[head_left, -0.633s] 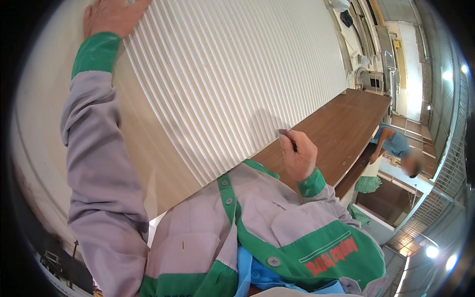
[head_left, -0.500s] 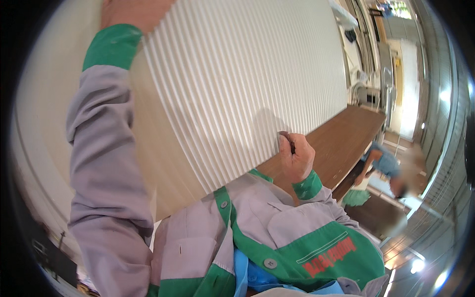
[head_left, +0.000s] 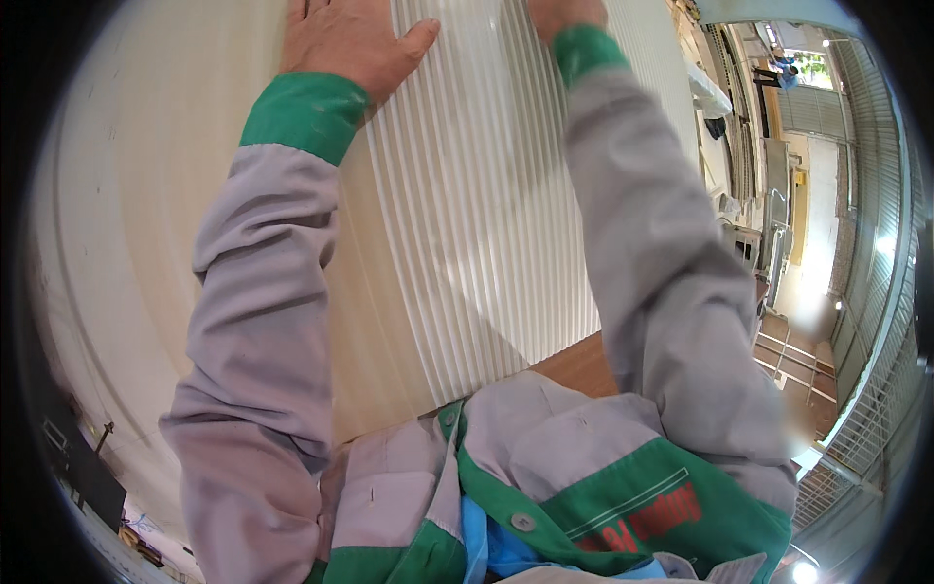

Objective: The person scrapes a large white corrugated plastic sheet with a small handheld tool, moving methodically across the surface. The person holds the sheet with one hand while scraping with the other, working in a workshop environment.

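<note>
A large cream panel (head_left: 467, 175) with close parallel ridges lies in front of me, its near edge against my jacket. My left hand (head_left: 350, 39) rests on it palm down, thumb stretched out over the first ridges and the other fingers reaching toward the top of the picture. Farther right, my right hand (head_left: 569, 14) is over the ridged part. Only its back and wrist show, since the picture's upper edge cuts off its fingers, so what it may hold is hidden. Left of the ridges the panel surface is smooth.
A brown wooden tabletop (head_left: 574, 365) shows under the panel's near right edge. Beyond it on the right stand shelves and stacked long material (head_left: 744, 107). A person (head_left: 778, 76) is far off at the upper right. A dark box-like object (head_left: 83, 467) is at the lower left.
My right hand has gone from the panel's near edge, where it pinched a thin dark piece, up to the far part. My left hand has shifted right and come more into view.
</note>
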`<state>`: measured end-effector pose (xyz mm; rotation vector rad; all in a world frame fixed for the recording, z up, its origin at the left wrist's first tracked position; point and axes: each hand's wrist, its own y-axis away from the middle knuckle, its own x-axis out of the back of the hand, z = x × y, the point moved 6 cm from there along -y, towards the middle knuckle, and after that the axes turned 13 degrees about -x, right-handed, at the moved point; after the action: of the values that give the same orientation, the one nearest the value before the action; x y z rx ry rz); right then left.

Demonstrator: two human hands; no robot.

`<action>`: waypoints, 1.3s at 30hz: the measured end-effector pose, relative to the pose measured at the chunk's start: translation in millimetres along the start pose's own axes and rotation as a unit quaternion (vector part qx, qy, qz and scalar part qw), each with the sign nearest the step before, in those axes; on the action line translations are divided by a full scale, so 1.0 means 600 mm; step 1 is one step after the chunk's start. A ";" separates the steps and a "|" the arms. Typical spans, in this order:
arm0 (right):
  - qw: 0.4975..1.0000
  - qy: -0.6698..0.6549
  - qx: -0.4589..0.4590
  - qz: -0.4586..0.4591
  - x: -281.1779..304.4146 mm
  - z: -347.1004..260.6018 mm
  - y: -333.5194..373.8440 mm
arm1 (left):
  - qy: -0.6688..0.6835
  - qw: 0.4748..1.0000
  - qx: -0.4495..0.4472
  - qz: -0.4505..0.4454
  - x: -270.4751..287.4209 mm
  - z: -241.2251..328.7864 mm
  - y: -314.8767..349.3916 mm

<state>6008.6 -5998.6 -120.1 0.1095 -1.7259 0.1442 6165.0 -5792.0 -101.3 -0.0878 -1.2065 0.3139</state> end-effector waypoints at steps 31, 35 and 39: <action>0.985 -0.112 0.092 0.090 0.028 0.168 0.336 | -0.033 0.999 -0.022 0.027 -0.029 -0.017 0.001; 0.989 -0.142 0.035 0.025 0.068 0.305 0.624 | -0.053 0.997 -0.031 0.038 -0.032 -0.017 -0.001; 0.988 -0.152 -0.013 -0.026 0.083 0.368 0.751 | -0.058 0.997 -0.040 0.037 -0.039 -0.025 -0.009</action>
<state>5715.9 -5588.0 -120.8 0.1636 -2.0258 0.0675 6172.5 -5802.5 -126.8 -0.1862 -1.3328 0.3381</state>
